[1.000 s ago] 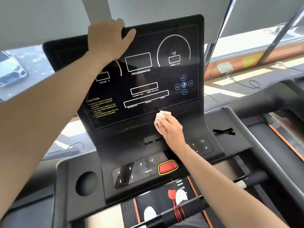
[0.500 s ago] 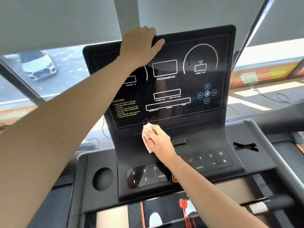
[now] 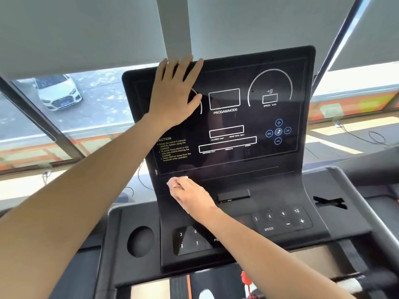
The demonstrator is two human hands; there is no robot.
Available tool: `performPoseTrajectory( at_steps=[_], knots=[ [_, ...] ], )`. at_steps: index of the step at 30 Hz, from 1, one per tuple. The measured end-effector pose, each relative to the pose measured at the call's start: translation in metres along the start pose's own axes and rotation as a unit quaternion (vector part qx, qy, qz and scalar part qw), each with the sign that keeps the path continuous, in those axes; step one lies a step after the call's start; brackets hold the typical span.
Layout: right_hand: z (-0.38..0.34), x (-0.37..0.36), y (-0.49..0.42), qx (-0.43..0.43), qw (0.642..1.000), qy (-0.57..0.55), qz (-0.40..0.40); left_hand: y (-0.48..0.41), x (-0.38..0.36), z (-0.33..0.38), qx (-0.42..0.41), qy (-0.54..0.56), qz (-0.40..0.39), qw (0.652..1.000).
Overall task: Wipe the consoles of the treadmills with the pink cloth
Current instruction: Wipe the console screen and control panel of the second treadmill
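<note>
Fingers [image 3: 176,186] — pink cloth [image 3: 175,181] — farther left.

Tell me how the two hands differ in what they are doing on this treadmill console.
The left hand lies flat and open, fingers spread, high on the display panel; the right hand is curled low, below the display. The left hand holds nothing; the right hand presses the pink cloth against the console. The left hand reaches the panel's top edge; the right hand sits above the button pads. Both touch the same black console.

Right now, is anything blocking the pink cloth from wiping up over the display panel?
Yes. The left hand rests flat on the display panel's upper left. The rest of the screen above the pink cloth, pressed down by the right hand, is open.
</note>
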State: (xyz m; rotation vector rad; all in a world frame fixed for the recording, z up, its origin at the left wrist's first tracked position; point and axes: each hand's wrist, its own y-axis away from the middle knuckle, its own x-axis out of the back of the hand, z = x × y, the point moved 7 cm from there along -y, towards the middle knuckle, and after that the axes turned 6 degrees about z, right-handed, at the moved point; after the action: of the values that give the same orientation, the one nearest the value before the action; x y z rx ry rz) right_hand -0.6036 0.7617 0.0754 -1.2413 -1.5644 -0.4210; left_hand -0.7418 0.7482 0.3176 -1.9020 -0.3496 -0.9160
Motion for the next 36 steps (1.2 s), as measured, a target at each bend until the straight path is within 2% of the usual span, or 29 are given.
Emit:
performPoseTrajectory(
  at_steps=[7, 10, 12, 15, 18, 21, 24, 26, 28, 30, 36],
  knots=[
    [-0.039, -0.024, -0.012, 0.070, 0.990, 0.041, -0.117, 0.003, -0.004, -0.003, -0.017, 0.007, -0.012, 1.000],
    [-0.046, -0.021, -0.009, 0.148, 0.983, 0.070, -0.080, 0.016, 0.000, -0.004, -0.034, 0.032, -0.020, 0.999],
    [-0.037, -0.023, -0.004, 0.164, 0.981, 0.058, -0.081, 0.040, 0.005, -0.007, -0.030, 0.075, -0.005, 0.997],
    [-0.021, -0.027, 0.008, 0.183, 0.978, 0.056, -0.082, 0.100, 0.009, -0.016, 0.021, 0.135, 0.038, 0.990],
    [-0.011, -0.026, 0.028, 0.148, 0.984, 0.075, -0.068, 0.175, -0.002, -0.020, 0.113, 0.180, 0.039, 0.976],
    [-0.011, -0.030, 0.042, 0.112, 0.990, 0.062, -0.055, 0.252, -0.022, -0.016, 0.263, 0.238, -0.006, 0.935],
    [-0.018, -0.041, 0.051, 0.083, 0.991, 0.076, -0.067, 0.319, -0.045, -0.004, 0.411, 0.320, -0.063, 0.851],
    [-0.021, -0.044, 0.058, 0.055, 0.993, 0.077, -0.075, 0.350, -0.062, 0.008, 0.456, 0.371, -0.107, 0.802],
    [-0.019, -0.045, 0.065, 0.043, 0.991, 0.093, -0.080, 0.367, -0.072, 0.017, 0.468, 0.408, -0.130, 0.773],
    [-0.012, -0.044, 0.071, 0.030, 0.989, 0.110, -0.092, 0.372, -0.075, 0.021, 0.471, 0.420, -0.127, 0.765],
    [0.037, -0.022, 0.099, -0.022, 0.980, 0.164, -0.114, 0.376, -0.077, 0.034, 0.466, 0.404, -0.098, 0.781]
  ],
)
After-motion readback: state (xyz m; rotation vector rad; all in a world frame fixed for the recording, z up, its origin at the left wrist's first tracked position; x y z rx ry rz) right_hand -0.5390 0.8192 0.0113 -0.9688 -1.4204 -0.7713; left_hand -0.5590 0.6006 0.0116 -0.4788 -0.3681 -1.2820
